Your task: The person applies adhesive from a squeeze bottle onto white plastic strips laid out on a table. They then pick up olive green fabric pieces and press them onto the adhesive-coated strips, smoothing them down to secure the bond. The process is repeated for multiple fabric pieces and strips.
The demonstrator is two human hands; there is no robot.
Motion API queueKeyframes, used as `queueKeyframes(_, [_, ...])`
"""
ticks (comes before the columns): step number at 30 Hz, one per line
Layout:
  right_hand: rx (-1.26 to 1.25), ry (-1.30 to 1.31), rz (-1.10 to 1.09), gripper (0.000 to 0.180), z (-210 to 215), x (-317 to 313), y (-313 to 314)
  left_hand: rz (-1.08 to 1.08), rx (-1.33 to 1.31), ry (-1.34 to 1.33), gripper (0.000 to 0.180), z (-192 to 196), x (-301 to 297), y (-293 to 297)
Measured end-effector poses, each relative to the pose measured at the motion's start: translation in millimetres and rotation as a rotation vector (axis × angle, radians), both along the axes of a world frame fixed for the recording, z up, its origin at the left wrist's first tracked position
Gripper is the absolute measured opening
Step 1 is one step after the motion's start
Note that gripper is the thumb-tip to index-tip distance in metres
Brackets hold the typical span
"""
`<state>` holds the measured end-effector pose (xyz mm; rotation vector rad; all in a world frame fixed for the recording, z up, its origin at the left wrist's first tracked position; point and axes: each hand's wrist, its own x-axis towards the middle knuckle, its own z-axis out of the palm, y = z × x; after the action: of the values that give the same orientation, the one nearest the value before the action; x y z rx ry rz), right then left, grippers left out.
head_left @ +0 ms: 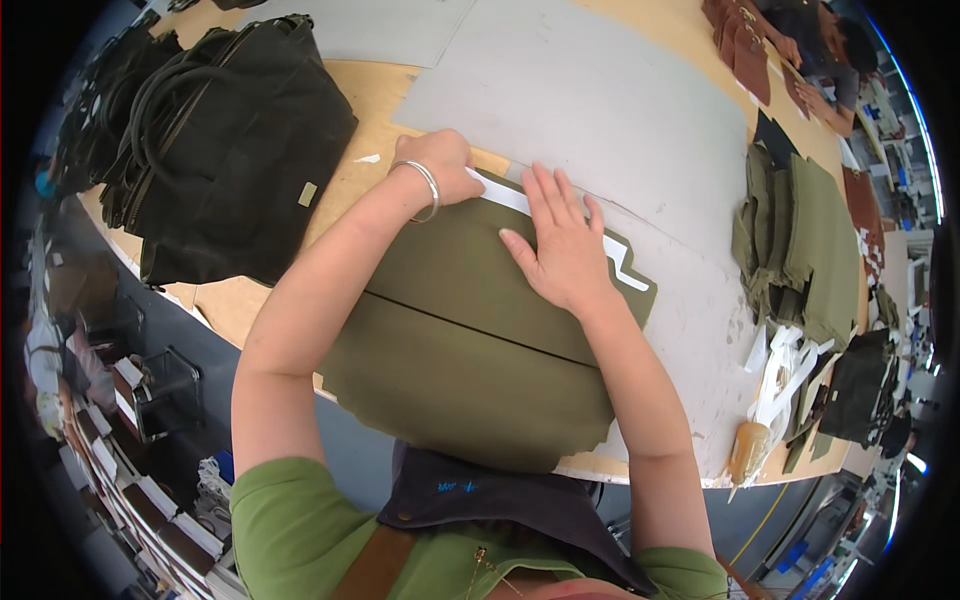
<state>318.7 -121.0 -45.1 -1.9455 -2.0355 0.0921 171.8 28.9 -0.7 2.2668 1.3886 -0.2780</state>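
Observation:
An olive-green cut fabric panel [450,360] lies in front of me, crossed by a dark seam line, its near end hanging over the table edge. Along its far edge runs a white strip [505,194] with a stepped end at the right. My left hand [440,165], a silver bangle at its wrist, is closed with fingers curled at the strip's left end and seems to pinch it. Flat on the fabric and across the strip lies my right hand [562,245], fingers stretched out. It covers the middle of the strip.
Dark handbags [235,150] are piled at the left. Folded olive fabric pieces [815,250] stack up at the right, near white strips [783,375] and an amber-coloured bottle [748,452]. Grey sheets [590,80] cover the table. Another person's hands [815,100] rest near brown pieces [740,50] at far right.

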Motion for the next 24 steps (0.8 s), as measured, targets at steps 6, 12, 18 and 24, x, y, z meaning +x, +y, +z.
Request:
queueKeyframes(6, [-0.118, -0.095, 0.020, 0.068, -13, -1, 0, 0.042, 0.206, -0.039, 0.045, -3, -22, -7])
queueKeyframes(12, [0.050, 0.058, 0.079, 0.046, 7, -12, 15, 0.104, 0.543, -0.406, 0.024, -9, -93, -34])
queueKeyframes(18, [0.106, 0.100, 0.121, 0.038, -3, -34, 33, 0.116, 0.505, -0.479, 0.015, -36, -115, -64])
queueKeyframes(24, [0.136, 0.131, 0.176, 0.038, -5, -53, 48, 0.133, 0.504, -0.536, 0.014, -45, -108, -67])
